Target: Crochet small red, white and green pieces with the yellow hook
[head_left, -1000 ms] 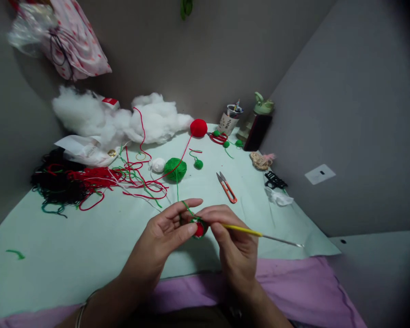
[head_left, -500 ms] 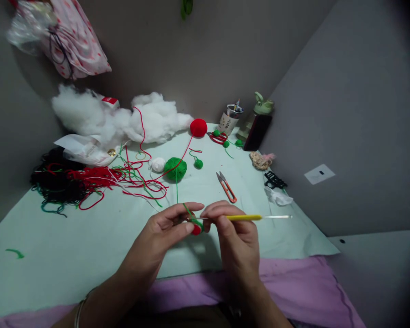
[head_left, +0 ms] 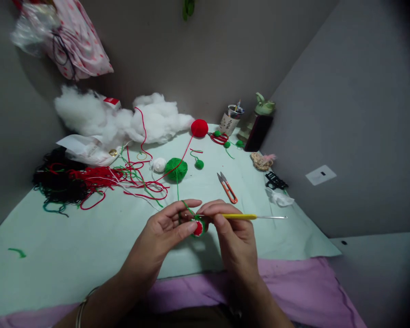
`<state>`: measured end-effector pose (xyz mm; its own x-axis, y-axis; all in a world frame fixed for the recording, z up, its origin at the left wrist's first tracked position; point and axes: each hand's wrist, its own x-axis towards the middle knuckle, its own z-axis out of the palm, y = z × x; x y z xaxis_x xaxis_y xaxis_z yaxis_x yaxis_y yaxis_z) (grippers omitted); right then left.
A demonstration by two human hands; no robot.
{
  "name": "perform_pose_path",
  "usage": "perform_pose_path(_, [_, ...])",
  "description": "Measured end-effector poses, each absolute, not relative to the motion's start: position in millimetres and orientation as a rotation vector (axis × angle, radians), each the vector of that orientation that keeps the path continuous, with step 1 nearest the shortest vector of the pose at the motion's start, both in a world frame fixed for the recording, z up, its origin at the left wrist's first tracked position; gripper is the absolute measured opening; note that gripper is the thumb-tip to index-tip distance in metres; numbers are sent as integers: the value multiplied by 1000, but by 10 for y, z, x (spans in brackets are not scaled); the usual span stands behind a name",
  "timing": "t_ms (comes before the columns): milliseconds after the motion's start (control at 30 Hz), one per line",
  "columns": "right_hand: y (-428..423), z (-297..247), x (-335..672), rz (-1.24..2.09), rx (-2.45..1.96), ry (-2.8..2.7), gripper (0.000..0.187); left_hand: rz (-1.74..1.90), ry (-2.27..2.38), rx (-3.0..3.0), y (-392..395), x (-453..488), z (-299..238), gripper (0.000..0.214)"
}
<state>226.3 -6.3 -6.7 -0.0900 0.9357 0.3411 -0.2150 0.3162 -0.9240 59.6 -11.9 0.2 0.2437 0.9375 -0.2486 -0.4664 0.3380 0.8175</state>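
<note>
Between thumb and fingers, my left hand pinches a small round crochet piece, red in the middle with a white and green edge. My right hand is closed on the yellow grip of a crochet hook. The hook's thin left end lies at the top of the piece, touching the green yarn there; its other end points right. A green strand runs over my left fingers up to a green yarn ball. Orange-handled thread snips lie beyond my right hand.
White stuffing is heaped at the back, beside a red yarn ball. Tangled red yarn and black yarn lie left. A pen cup, green-lidded bottle and phone stand back right.
The crochet piece has turned, showing more of its red middle and white edge. The hook has shifted slightly left with my right hand, its left end reaching further past the piece.
</note>
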Motion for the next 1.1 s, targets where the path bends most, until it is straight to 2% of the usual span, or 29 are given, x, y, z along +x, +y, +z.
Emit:
perform_pose_path(233, [-70, -85, 2280, 903, -849, -1307, 18, 1041, 764, 570, -97, 656, 39, 28])
perform_pose_path(700, [-116, -29, 2320, 1015, -778, -1274, 19, 1047, 772, 497, -84, 609, 38, 20])
perform_pose_path(1100, [-130, -52, 2307, 917, -824, -1336, 21, 1069, 825, 570, -89, 615, 61, 24])
